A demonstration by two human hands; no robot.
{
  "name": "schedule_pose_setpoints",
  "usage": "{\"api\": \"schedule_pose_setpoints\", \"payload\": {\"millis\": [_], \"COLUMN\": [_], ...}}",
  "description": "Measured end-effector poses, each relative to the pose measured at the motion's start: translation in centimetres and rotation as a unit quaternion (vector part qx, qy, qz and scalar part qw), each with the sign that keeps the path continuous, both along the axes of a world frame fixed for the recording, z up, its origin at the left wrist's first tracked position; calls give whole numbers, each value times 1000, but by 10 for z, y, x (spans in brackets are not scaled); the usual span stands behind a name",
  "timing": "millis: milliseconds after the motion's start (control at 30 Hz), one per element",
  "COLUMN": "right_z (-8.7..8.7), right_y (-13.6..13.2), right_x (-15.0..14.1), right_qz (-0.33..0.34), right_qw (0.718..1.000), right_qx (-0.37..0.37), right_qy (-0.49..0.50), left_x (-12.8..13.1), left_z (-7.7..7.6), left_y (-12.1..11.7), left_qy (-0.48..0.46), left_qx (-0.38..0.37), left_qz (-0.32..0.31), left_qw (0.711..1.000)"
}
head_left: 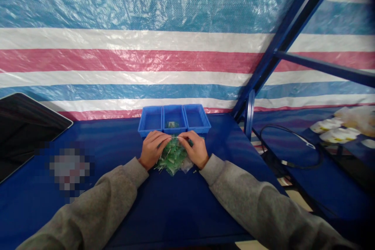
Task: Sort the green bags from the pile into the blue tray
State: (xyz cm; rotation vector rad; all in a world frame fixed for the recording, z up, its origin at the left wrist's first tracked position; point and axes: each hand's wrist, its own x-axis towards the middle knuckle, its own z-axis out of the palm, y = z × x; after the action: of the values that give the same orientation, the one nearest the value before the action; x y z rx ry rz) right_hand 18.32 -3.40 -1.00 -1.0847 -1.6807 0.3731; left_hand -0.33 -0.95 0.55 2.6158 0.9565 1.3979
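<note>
A clear plastic bag of small green parts (172, 158) lies on the blue table (164, 207) in front of me. My left hand (152, 149) and my right hand (195, 148) rest on either side of it, fingers curled and pinched on the bag's top edge. Just behind the bag stand three small blue bins (174, 118) side by side. The middle bin holds a few green pieces. The left and right bins look empty. Both arms wear grey sleeves.
A black tablet (20, 129) leans at the far left. A blurred patch (68, 170) sits on the table left of my arm. A blue metal frame (281, 43) rises at the right. Beyond it lie a black cable (293, 146) and white-and-yellow items (340, 129).
</note>
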Motion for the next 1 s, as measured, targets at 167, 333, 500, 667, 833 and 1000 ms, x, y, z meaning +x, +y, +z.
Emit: {"api": "schedule_pose_setpoints", "payload": {"millis": [167, 333, 500, 667, 833, 1000], "right_z": [1, 0, 1, 1, 0, -1], "right_y": [0, 0, 1, 0, 0, 1], "right_x": [1, 2, 2, 1, 2, 2], "right_qz": [-2, 3, 10, 6, 6, 7], "right_qw": [1000, 1000, 1000, 1000, 1000, 1000], "right_qx": [6, 12, 17, 18, 22, 29], "right_qy": [-6, -21, -20, -14, -11, -9], "left_x": [-1, -1, -2, -2, 0, 1], "left_z": [-2, 0, -1, 0, 4, 5], "left_y": [1, 0, -2, -4, -7, -9], "left_qy": [-1, -11, -21, -32, -43, -53], "left_qx": [-8, 1, 11, 7, -5, -24], "left_qz": [-19, -30, -31, -20, -42, -37], "left_qw": [1000, 999, 999, 999, 998, 998]}}
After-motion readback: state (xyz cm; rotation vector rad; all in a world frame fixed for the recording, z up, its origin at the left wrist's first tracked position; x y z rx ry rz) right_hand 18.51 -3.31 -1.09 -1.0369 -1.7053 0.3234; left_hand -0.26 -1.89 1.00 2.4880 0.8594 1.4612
